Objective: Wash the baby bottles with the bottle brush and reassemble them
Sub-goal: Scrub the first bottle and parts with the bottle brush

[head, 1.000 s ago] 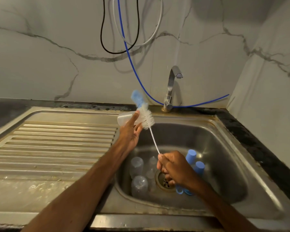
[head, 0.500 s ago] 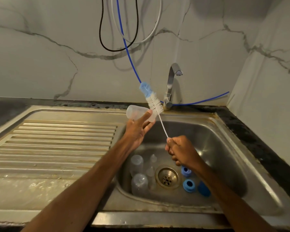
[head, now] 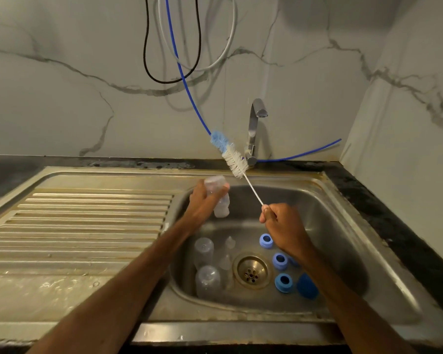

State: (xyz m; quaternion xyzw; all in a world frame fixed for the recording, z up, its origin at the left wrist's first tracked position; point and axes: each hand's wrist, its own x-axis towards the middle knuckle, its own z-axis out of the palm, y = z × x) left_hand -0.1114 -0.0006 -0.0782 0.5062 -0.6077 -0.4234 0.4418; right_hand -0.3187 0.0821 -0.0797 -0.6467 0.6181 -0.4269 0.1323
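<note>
Left grip [head: 202, 204] closed round a light, likely slippery clear bottle [head: 221, 209] at mid-body; right grip [head: 285, 224] pinching the brush [head: 235, 160] by its thin, probably springy wire stem.

A home kitchen: a steel sink [head: 343, 226] with ribbed drainboard [head: 87, 226], a tap [head: 255, 129] and marble-look wall [head: 62, 98] in the bench's corner.

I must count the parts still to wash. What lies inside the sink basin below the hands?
Around the drain: two clear bottles, clear teats, three blue rings and a blue cap. The right forearm covers the basin floor beside them, so more may hide there.
</note>
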